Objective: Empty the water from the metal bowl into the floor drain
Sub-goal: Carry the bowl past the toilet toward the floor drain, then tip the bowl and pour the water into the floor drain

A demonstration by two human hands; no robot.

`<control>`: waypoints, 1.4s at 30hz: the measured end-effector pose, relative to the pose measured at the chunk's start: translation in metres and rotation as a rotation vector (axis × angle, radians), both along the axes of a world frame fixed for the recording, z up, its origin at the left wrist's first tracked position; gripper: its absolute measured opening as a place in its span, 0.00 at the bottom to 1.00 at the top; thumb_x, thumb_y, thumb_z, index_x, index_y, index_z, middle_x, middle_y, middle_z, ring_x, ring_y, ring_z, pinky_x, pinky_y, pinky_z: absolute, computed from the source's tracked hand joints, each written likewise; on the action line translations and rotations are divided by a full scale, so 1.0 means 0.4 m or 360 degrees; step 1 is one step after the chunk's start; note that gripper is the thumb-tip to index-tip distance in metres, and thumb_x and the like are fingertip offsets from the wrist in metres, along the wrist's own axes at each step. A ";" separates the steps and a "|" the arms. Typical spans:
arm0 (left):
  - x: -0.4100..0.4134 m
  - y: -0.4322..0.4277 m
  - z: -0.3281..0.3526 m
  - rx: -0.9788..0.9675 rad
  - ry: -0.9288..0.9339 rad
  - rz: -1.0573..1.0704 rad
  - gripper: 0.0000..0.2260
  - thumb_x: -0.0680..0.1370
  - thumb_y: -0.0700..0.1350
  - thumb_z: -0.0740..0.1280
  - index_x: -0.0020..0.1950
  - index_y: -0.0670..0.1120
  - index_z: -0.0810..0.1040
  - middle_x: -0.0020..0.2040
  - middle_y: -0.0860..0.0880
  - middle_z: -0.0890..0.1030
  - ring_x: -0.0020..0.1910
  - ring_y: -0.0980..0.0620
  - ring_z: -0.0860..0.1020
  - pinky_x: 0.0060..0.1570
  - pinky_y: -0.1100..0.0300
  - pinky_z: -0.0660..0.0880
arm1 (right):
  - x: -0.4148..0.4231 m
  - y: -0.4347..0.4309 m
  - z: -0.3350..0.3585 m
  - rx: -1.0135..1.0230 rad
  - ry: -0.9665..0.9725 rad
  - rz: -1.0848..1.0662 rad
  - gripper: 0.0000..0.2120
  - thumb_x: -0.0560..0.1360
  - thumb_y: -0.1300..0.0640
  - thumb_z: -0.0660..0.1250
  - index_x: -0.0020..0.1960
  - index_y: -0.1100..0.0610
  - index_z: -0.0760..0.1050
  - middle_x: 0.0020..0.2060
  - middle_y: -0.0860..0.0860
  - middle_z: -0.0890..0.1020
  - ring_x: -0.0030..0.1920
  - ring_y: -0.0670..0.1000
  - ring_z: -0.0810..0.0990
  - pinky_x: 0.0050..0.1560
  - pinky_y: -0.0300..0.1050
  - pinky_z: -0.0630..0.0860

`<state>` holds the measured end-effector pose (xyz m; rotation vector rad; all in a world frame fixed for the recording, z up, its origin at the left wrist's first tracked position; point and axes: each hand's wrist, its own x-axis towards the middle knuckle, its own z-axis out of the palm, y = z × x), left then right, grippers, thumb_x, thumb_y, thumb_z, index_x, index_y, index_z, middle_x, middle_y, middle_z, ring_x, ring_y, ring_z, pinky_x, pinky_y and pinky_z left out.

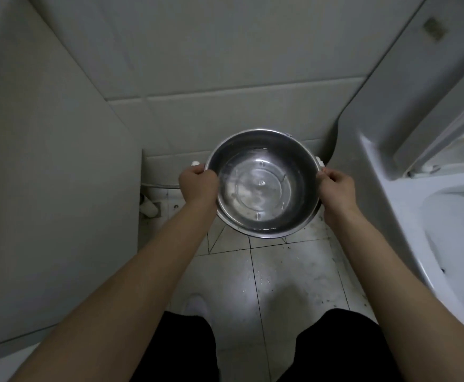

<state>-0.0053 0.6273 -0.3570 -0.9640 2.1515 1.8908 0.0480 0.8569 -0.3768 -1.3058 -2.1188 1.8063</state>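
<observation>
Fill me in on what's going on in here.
A person stands in a tiled bathroom corner and holds a metal bowl out in front with both hands. The left hand grips the rim on one side and the right hand grips the opposite side. The bowl is held roughly level above the tiled floor, with clear water in it. Nothing has been poured out yet.

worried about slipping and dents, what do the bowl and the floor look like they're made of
The bowl looks like polished metal, likely stainless steel: it mirrors light and shows pressed rings in its base. The floor seems glazed tile, probably ceramic: dark grout lines, glossy sheen.
</observation>
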 end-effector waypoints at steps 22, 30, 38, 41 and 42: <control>0.016 0.066 -0.364 -0.0210 -0.0235 -0.0328 0.10 0.77 0.35 0.62 0.56 0.44 0.76 0.51 0.46 0.79 0.49 0.47 0.79 0.53 0.51 0.78 | 0.019 0.075 -0.279 0.0101 -0.0201 -0.0020 0.11 0.83 0.58 0.63 0.58 0.61 0.82 0.48 0.57 0.82 0.43 0.53 0.80 0.44 0.45 0.75; 0.029 0.079 -0.446 -0.0297 -0.0169 -0.0426 0.08 0.78 0.36 0.62 0.52 0.47 0.75 0.46 0.48 0.79 0.41 0.53 0.77 0.36 0.61 0.72 | 0.021 0.095 -0.350 0.0218 -0.0224 -0.0009 0.09 0.82 0.60 0.61 0.47 0.57 0.79 0.40 0.53 0.79 0.44 0.52 0.76 0.46 0.44 0.72; 0.023 0.084 -0.493 -0.0353 -0.0149 -0.0503 0.06 0.79 0.37 0.62 0.51 0.47 0.74 0.48 0.46 0.80 0.47 0.46 0.79 0.50 0.52 0.79 | 0.006 0.108 -0.384 0.0301 -0.0247 0.0053 0.09 0.82 0.61 0.61 0.47 0.59 0.78 0.43 0.56 0.79 0.47 0.54 0.75 0.52 0.45 0.71; 0.027 0.089 -0.510 -0.0387 -0.0137 -0.0541 0.06 0.79 0.37 0.61 0.54 0.45 0.75 0.49 0.44 0.81 0.48 0.46 0.80 0.48 0.53 0.78 | 0.000 0.119 -0.388 0.0329 -0.0257 0.0064 0.08 0.82 0.61 0.61 0.48 0.59 0.78 0.43 0.56 0.78 0.48 0.54 0.76 0.52 0.46 0.70; 0.028 0.091 -0.514 -0.0397 -0.0136 -0.0558 0.07 0.79 0.38 0.61 0.54 0.44 0.76 0.50 0.44 0.81 0.48 0.45 0.80 0.50 0.52 0.79 | -0.001 0.123 -0.390 0.0335 -0.0269 0.0067 0.08 0.82 0.60 0.61 0.50 0.59 0.79 0.44 0.56 0.79 0.48 0.54 0.76 0.52 0.46 0.70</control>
